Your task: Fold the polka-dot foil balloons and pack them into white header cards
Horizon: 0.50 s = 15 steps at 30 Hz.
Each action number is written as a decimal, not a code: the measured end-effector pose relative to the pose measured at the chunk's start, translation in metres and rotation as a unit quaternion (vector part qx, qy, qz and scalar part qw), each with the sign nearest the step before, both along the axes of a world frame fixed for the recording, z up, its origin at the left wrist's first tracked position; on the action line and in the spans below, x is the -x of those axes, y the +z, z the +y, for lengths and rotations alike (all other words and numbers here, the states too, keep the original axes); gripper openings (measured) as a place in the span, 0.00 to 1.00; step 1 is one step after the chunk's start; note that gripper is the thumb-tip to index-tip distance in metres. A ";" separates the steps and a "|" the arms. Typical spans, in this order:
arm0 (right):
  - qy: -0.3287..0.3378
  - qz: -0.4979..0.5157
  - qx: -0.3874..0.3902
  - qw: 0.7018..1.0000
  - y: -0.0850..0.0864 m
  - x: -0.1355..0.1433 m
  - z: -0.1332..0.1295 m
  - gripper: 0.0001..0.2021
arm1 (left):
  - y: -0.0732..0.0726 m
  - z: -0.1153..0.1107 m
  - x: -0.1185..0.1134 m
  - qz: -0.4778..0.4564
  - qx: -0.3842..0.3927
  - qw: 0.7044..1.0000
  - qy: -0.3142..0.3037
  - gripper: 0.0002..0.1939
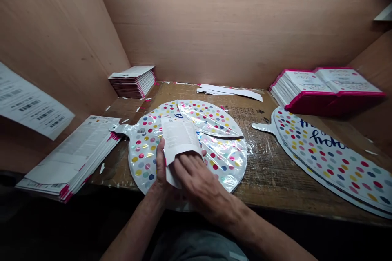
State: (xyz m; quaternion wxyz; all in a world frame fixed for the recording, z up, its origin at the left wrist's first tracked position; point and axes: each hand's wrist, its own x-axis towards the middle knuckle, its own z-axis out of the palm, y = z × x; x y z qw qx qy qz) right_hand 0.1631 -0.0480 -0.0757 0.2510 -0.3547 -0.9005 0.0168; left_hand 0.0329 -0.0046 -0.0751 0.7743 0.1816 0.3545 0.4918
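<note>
My left hand (161,167) grips a white printed paper envelope (180,133) by its side, thumb along the left edge. Into the envelope's near opening reach the fingers of my right hand (196,175); their tips are hidden inside, so I cannot tell whether they hold anything. Both hands are over a flat, round foil balloon (147,159) with coloured dots, its tail pointing left. Part of its shiny sheet lies folded over at the top, and some blue lettering shows beside the envelope.
A stack of white envelopes (72,151) lies left, another stack (133,79) behind it. Pink-edged packs (324,85) stand back right, above more dotted balloons (337,159). White paper strips (229,91) lie near the back wooden wall (214,24). A barcode sheet (30,100) hangs left.
</note>
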 end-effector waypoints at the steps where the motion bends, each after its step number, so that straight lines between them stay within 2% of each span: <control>1: 0.005 0.009 -0.010 1.000 -0.005 -0.003 -0.009 0.18 | 0.001 0.002 0.011 0.089 -0.001 0.996 -0.024 0.36; 2: 0.005 0.022 -0.018 1.000 -0.012 -0.007 -0.018 0.17 | 0.003 0.004 0.021 0.203 -0.002 0.978 -0.052 0.33; 3: 0.002 0.035 -0.023 0.999 -0.019 -0.012 -0.027 0.17 | 0.004 0.007 0.030 0.335 -0.008 0.940 -0.071 0.30; 4: 0.000 0.047 -0.023 0.999 -0.027 -0.018 -0.035 0.16 | 0.006 0.010 0.036 0.471 -0.026 0.879 -0.069 0.27; 5: -0.002 0.057 -0.016 0.998 -0.033 -0.023 -0.041 0.15 | 0.007 0.013 0.038 0.591 -0.063 0.803 -0.045 0.25; 6: 0.003 0.065 -0.006 0.998 -0.038 -0.029 -0.046 0.14 | 0.007 0.016 0.037 0.680 -0.121 0.723 -0.009 0.23; 7: 0.016 0.076 0.003 0.997 -0.040 -0.034 -0.051 0.13 | 0.006 0.020 0.031 0.730 -0.199 0.654 0.018 0.21; 8: 0.033 0.088 0.009 0.995 -0.040 -0.038 -0.053 0.11 | 0.003 0.022 0.022 0.746 -0.291 0.599 0.020 0.20; 9: 0.045 0.102 0.012 0.994 -0.038 -0.043 -0.055 0.10 | -0.002 0.024 0.011 0.738 -0.383 0.556 -0.009 0.20; 11: 0.032 0.128 0.002 0.991 -0.032 -0.052 -0.057 0.08 | -0.016 0.025 -0.012 0.702 -0.514 0.481 -0.109 0.24; 13: -0.043 0.132 -0.034 0.990 -0.028 -0.063 -0.056 0.06 | -0.030 0.023 -0.030 0.699 -0.546 0.423 -0.188 0.26; 15: -0.133 0.104 -0.065 0.984 -0.028 -0.071 -0.054 0.06 | -0.039 0.021 -0.039 0.712 -0.527 0.405 -0.226 0.27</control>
